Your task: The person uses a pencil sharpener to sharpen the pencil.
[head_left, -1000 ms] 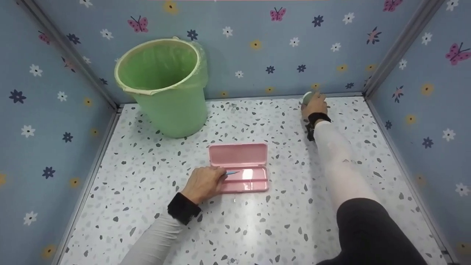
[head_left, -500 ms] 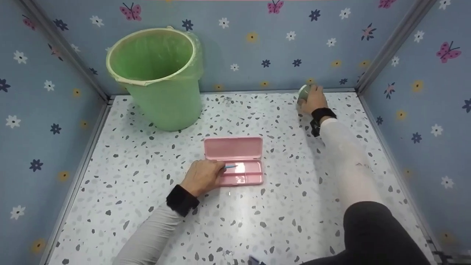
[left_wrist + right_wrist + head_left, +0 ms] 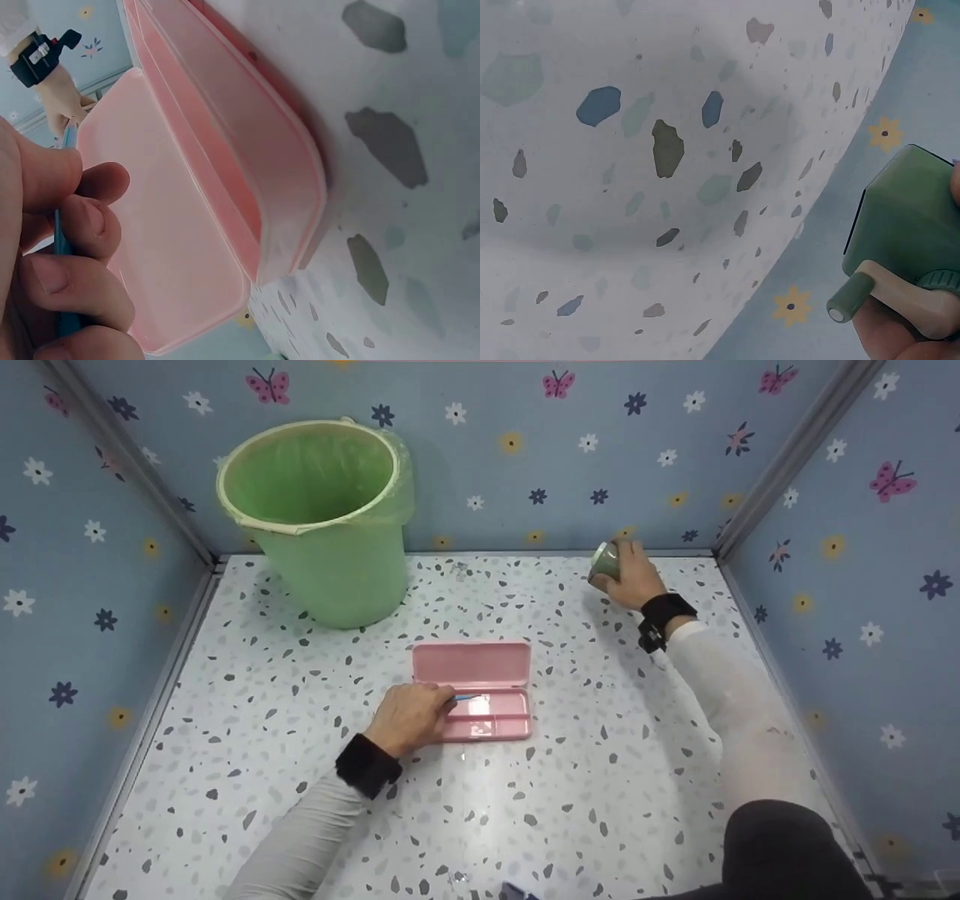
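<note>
My left hand (image 3: 409,716) pinches a blue pencil (image 3: 466,697) just over the left end of a pink pencil case (image 3: 471,664), whose lid stands open behind its base. In the left wrist view the pencil (image 3: 64,244) runs down behind several curled fingers, beside the case's wall (image 3: 277,165). By the back wall, my right hand (image 3: 639,585) grips a green hand-crank pencil sharpener (image 3: 604,562), held tilted. The right wrist view shows the sharpener's body (image 3: 907,214) and its beige crank (image 3: 907,296) with a green knob; most of that hand is out of this view.
A green bucket (image 3: 330,570) with a thin liner stands at the back left. Blue patterned panels (image 3: 495,450) wall in the speckled white surface (image 3: 315,652) at the back and both sides. A small dark object (image 3: 516,891) shows at the bottom edge.
My right hand has moved slightly left and back from the wall, tilting the sharpener. The left hand stays at the case with the pencil. The head view has shifted a little.
</note>
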A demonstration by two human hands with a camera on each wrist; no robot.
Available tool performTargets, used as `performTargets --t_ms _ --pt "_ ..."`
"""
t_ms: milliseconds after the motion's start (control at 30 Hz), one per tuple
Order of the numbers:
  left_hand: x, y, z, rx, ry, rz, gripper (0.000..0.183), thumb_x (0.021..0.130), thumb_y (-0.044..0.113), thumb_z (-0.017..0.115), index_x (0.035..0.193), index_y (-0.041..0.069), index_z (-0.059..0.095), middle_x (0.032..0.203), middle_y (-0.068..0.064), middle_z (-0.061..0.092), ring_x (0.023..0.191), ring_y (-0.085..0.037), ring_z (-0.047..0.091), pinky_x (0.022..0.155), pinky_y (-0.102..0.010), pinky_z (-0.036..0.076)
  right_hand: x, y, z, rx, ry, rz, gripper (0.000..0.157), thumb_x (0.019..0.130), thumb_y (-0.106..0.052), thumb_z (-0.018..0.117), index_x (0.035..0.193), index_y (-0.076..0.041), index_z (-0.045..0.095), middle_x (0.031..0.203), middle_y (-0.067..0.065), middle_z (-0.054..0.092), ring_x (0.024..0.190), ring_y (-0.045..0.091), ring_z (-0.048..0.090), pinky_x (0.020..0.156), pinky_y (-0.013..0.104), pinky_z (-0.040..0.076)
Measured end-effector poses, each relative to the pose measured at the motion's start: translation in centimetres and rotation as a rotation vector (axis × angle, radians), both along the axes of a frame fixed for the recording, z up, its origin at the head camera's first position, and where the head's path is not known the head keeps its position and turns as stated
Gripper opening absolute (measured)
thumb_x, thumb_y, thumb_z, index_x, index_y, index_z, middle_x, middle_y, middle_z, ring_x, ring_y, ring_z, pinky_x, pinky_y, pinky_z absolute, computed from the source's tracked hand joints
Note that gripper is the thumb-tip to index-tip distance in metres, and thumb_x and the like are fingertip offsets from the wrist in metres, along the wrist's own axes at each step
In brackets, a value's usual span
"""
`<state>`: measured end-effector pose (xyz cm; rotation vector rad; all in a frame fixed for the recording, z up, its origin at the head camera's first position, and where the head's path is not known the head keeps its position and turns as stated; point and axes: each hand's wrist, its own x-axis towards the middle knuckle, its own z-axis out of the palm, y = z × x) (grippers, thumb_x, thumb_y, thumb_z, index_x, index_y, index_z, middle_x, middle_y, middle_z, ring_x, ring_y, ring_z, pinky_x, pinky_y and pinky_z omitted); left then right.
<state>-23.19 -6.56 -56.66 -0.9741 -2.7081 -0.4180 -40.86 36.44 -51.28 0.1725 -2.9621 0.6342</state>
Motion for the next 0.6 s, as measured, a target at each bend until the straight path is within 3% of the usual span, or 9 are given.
performTargets --t_ms 300,433,600 --pt "-0.6 -0.1 0.8 0.029 0.021 0.000 0.021 0.087 0.031 0.056 0.069 0.021 0.050 0.048 0.009 0.036 0.039 -0.010 0.036 0.040 -0.028 0.032 3.5 -1.5 1.4 0.024 0.102 0.220 0.067 0.084 -0.036 0.061 0.137 -0.012 0.026 0.122 0.013 0.035 0.103 0.029 0.047 0.080 0.043 0.043" --pt "-0.7 0.0 0.9 0.047 0.024 -0.010 0.022 0.087 0.030 0.057 0.068 0.021 0.049 0.046 0.008 0.035 0.038 -0.009 0.035 0.038 -0.028 0.031 4.8 -1.8 1.7 0.036 0.152 0.276 0.066 0.082 -0.036 0.063 0.135 -0.013 0.029 0.121 0.011 0.037 0.102 0.028 0.048 0.079 0.043 0.044" --pt "-0.7 0.2 0.8 0.044 -0.001 -0.013 0.020 0.086 0.029 0.058 0.070 0.021 0.050 0.047 0.008 0.035 0.039 -0.009 0.035 0.038 -0.027 0.031 6.5 -2.1 2.0 0.022 0.148 0.324 0.068 0.080 -0.036 0.065 0.135 -0.015 0.030 0.117 0.007 0.039 0.099 0.023 0.049 0.076 0.040 0.045"
